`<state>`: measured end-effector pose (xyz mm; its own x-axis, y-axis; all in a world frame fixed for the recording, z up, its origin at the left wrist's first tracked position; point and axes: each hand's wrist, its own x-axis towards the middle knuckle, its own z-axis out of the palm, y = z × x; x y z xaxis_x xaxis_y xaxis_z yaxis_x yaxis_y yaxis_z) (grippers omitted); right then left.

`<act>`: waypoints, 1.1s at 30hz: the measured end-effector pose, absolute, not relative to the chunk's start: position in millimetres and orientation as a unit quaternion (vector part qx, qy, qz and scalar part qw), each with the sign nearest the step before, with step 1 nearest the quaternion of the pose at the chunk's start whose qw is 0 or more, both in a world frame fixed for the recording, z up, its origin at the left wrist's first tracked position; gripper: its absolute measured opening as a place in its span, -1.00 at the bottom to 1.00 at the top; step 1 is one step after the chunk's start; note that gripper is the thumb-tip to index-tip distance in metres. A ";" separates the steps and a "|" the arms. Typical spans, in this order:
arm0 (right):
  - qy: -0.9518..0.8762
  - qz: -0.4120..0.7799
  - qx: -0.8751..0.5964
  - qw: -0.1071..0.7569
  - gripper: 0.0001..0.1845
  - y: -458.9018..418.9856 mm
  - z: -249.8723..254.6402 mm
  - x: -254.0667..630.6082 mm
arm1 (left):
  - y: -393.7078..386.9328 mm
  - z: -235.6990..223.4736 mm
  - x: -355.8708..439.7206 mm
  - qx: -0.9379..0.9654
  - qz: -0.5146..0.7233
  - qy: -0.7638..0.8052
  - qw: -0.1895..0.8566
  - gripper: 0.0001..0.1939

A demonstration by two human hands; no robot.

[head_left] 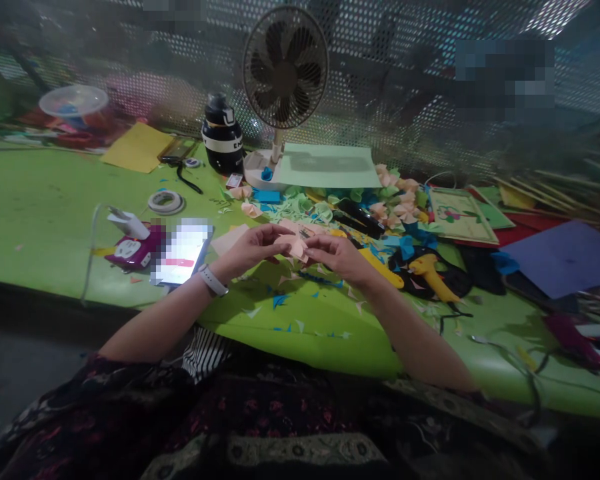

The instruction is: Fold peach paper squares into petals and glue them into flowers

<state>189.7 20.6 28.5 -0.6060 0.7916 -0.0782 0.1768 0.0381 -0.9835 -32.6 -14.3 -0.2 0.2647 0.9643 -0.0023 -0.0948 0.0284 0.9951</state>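
Between my two hands is a small peach paper flower [296, 247], its cut petals pointing outward. My left hand [257, 245] pinches its left side, thumb and fingers closed. On the other side my right hand [337, 257] grips the paper with thumb and fingertips. Just left of my left hand lies a flat peach paper sheet [230, 240], partly covered by it. Green paper pieces [307, 208] and more peach paper flowers [405, 207] are heaped beyond my hands, with a black stapler [359, 219] among them. Blue scraps [279, 301] are scattered on the green table [300, 340] nearer me.
A yellow glue gun [433, 275] lies to the right, near a purple sheet [565, 257]. Leftward are a lit phone [183, 252], a tape roll [165, 202] and a charger on a purple box [140, 248]. A fan [285, 70] and black bottle [223, 140] stand behind.
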 end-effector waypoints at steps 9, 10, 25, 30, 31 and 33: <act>-0.662 0.603 -0.365 0.255 -0.68 20.6 28.1 190.8 | -13.4 -0.3 -33.2 0.540 0.447 0.402 0.589 -0.60; -0.661 0.603 -0.366 0.254 -0.68 20.4 28.2 190.9 | -13.6 0.0 -33.1 0.541 0.447 0.403 0.588 -0.61; -0.684 0.576 -0.372 0.247 -0.75 18.7 30.8 189.4 | -16.0 2.8 -30.9 0.558 0.442 0.406 0.573 -0.60; -0.704 0.558 -0.367 0.240 -0.68 18.0 28.0 188.5 | -16.8 3.4 -30.3 0.582 0.441 0.407 0.549 -0.60; -0.705 0.561 -0.362 0.236 -0.67 18.2 27.5 188.7 | -16.8 3.0 -30.4 0.584 0.444 0.408 0.543 -0.61; -0.703 0.570 -0.355 0.233 -0.67 18.9 26.7 189.5 | -16.8 2.2 -30.6 0.587 0.448 0.412 0.533 -0.61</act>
<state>189.5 18.9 26.7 -0.6388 0.7655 -0.0768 0.2342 0.0983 -0.9672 -30.6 -16.8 2.2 0.2589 0.9620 0.0871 0.0054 -0.0917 0.9958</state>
